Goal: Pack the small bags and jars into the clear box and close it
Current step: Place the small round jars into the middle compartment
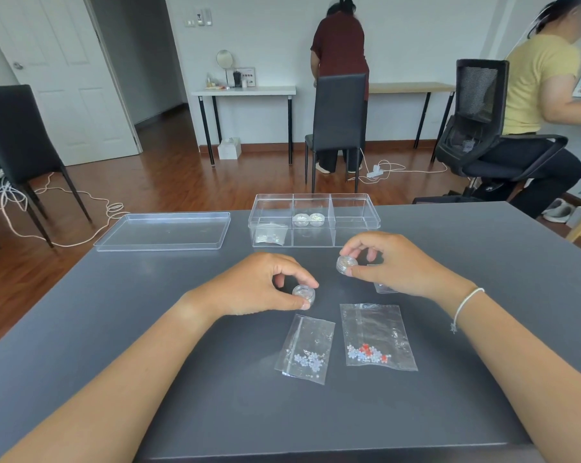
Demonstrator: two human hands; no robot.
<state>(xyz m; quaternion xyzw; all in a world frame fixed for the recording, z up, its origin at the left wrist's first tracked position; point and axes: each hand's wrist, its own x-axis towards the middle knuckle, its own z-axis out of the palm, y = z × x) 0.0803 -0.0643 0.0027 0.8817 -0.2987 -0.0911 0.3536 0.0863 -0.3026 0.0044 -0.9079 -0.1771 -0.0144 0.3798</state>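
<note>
My left hand (265,284) grips a small clear jar (303,293) resting on the grey table. My right hand (392,262) holds a second small jar (346,264) slightly above the table. Two small clear bags lie near me: one with pale beads (306,349), one with red and pale beads (376,337). Another clear item (384,289) is partly hidden under my right hand. The clear box (356,198) stands open at the table's far edge, divided into compartments. Two jars (308,219) sit in its middle back compartment and a small bag (269,233) in its front left one.
The box's clear lid (163,231) lies flat to the left of the box. Beyond the table are black chairs, cables on the wooden floor, and two other persons at desks along the back wall and at the right.
</note>
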